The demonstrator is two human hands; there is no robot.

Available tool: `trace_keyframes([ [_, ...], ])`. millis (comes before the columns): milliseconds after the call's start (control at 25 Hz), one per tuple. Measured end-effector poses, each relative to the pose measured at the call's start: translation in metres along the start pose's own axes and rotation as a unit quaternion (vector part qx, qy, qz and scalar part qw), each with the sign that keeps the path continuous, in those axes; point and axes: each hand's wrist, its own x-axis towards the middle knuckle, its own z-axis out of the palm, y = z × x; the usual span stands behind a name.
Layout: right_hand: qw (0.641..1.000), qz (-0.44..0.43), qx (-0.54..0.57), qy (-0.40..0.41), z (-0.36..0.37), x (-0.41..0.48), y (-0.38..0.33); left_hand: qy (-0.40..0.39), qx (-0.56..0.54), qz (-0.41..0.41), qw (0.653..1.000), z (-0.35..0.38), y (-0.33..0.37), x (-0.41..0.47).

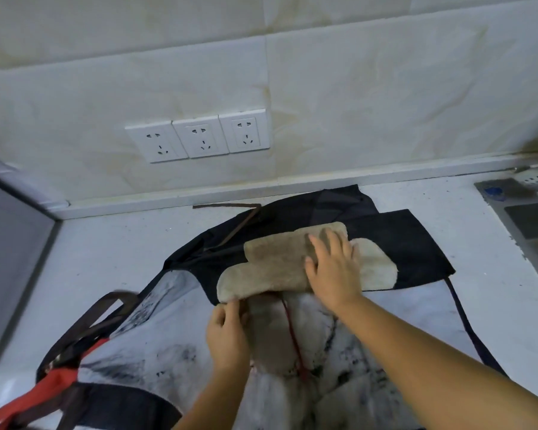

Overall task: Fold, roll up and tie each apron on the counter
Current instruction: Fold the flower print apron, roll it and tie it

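Observation:
A beige fleecy apron [270, 265] lies folded over on top of other aprons on the white counter [112, 252]. My right hand [332, 268] presses flat on its folded part, fingers spread. My left hand [227, 330] pinches the fold's near-left edge. A thin red tie [294, 336] runs down the fleecy cloth between my arms. Under it lie a black apron [413, 246] with a brown strap [239, 226] and a white apron with ink-like print [168, 346].
Brown and red straps [75, 352] bunch at the near left. A triple wall socket [199, 136] sits on the tiled wall behind. A steel sink [528, 221] is at the right; a dark panel [10, 252] borders the left.

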Motion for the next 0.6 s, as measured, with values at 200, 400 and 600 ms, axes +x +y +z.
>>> trace_keyframes([
  [200,0.994,-0.029,-0.018,-0.102,0.016,-0.003,-0.026,-0.037,-0.071,-0.118,0.990,-0.021,0.035,0.049],
  [400,0.997,-0.035,0.013,-0.060,0.006,-0.006,-0.029,-0.179,-0.005,-0.016,0.984,-0.024,0.074,0.077],
  [600,0.996,-0.061,0.006,-0.072,0.002,-0.024,-0.026,-0.215,-0.095,-0.190,0.953,-0.029,0.077,0.074],
])
